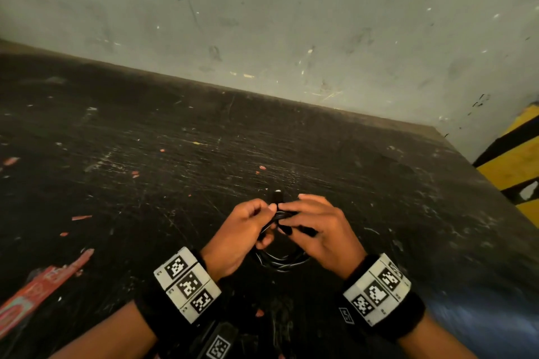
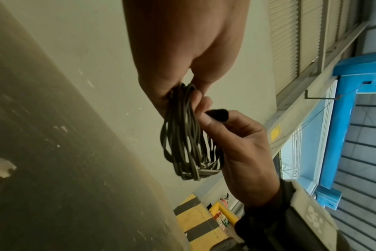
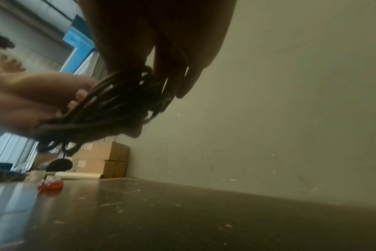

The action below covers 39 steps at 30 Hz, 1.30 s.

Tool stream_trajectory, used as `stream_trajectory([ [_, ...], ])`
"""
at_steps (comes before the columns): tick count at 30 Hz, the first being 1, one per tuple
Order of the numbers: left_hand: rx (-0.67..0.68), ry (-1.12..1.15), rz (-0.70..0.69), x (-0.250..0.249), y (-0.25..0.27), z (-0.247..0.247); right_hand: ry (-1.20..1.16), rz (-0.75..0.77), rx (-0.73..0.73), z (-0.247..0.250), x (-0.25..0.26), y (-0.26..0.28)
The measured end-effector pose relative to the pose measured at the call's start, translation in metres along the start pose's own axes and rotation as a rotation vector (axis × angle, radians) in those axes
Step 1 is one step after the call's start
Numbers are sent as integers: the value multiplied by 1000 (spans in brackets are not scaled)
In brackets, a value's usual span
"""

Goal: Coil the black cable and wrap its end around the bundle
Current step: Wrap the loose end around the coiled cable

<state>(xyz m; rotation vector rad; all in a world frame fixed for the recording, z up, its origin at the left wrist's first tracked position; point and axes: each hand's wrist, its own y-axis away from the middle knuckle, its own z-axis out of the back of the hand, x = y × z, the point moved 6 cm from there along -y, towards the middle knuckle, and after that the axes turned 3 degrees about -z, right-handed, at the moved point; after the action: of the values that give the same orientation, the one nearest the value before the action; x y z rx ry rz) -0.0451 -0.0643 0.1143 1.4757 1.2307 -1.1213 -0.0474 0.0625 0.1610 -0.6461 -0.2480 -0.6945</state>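
Note:
Both hands hold the black cable [image 1: 280, 260] just above the dark table [image 1: 175, 154], near its front middle. The cable is gathered into several loops that hang below the hands as a bundle [image 2: 182, 144]. My left hand [image 1: 264, 213] grips the top of the bundle, thumb and fingers curled round the strands [image 2: 178, 90]. My right hand [image 1: 287, 214] pinches the same spot from the right, its thumb [image 2: 206, 122] pressed on the loops. A short black end piece [image 2: 217, 115] sits between its thumb and forefinger. Another black end [image 1: 277, 195] sticks up behind the fingers. The right wrist view shows the bundle [image 3: 118, 105] dark and blurred.
A pale scuffed wall [image 1: 291, 23] runs along the table's back edge. Red scraps [image 1: 135, 173] dot the surface and a red printed strip [image 1: 43, 285] lies front left. A yellow-and-black striped structure [image 1: 516, 160] stands right. Cardboard boxes [image 3: 103, 161] are stacked beyond the table's left end.

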Motion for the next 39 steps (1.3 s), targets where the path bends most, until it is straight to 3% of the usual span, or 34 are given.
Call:
stream_trajectory([
  [4,21,-81,-6,9,2,-5,-107,-89,77,1,-5,5],
  [14,103,-195,-47,14,6,-17,-441,-348,-9,8,-15,19],
  [22,228,-371,-198,8,7,-24,-682,-522,-109,4,-23,26],
  [26,265,-432,-240,12,9,-24,-709,-571,-135,3,-24,27],
  [32,328,-523,-320,8,10,-23,-714,-655,-31,0,-29,27],
  [36,262,-451,-246,15,4,-15,-672,-688,-20,-9,-30,25],
  [39,90,-193,-79,31,-2,7,-626,-710,-186,-13,-38,18],
])
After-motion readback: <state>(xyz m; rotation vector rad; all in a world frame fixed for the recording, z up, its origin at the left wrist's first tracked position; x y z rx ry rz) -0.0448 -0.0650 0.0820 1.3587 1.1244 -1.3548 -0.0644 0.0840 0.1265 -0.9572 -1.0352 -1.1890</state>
